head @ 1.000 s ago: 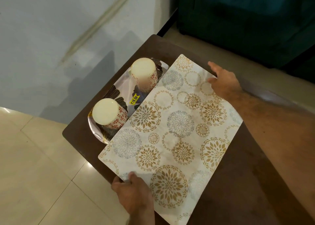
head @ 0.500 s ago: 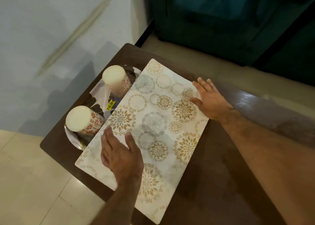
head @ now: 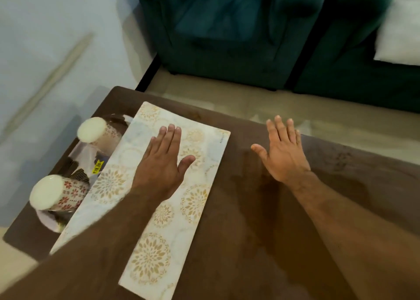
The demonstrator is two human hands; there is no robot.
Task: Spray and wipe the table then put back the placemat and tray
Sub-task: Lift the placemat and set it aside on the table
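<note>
On the dark brown table (head: pixel 284 208), toward its left half, the placemat (head: pixel 172 208) is laid flat, pale with gold flower rings, and its left edge is overlapped onto the tray (head: pixel 48 222). So the tray is half tucked under the mat's left side, with two candles (head: pixel 56 196) stood on it, one nearer and one farther along that same edge.

The left hand (head: pixel 162 163) is spread flat on the placemat's far half, nothing gripped, palm down. The right hand (head: pixel 284 154) is held open with fingers splayed, off the mat's right edge over bare wood, nothing held; whether it's touched down can't be told.

Looks like the mat is being smoothed and squared up. Probably best done with light flat pressure swept outward from the middle, and the mat slid right so the tray isn't pinned, since the tray gets set on top. A sheen is seen right of the mat, so it might be damp there.

Compared with half a second back, the right hand has been taken off the placemat's right edge, and the left has been moved up toward the far end.
</note>
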